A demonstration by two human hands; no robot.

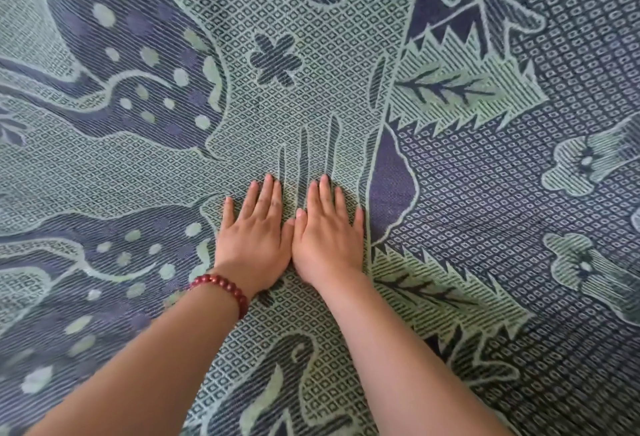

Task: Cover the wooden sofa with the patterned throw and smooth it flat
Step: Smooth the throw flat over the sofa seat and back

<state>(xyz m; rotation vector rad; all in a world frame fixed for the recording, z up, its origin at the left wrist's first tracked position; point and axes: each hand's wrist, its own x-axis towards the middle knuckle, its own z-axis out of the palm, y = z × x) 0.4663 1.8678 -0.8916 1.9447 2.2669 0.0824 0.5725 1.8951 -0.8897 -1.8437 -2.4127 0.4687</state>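
The patterned throw (311, 89), pale green and dark blue with flowers, leaves and diamond grids, fills the whole view and lies mostly flat. My left hand (254, 240), with a red bead bracelet on the wrist, rests palm down on the cloth with straight fingers. My right hand (327, 238) lies flat right beside it, thumbs touching. Both press on the green diamond area near the middle. The wooden sofa is hidden under the throw.
Shallow creases run across the cloth at the left (52, 89). A faint fold line rises from the fingertips toward the top (377, 117). No edge of the throw or other object shows.
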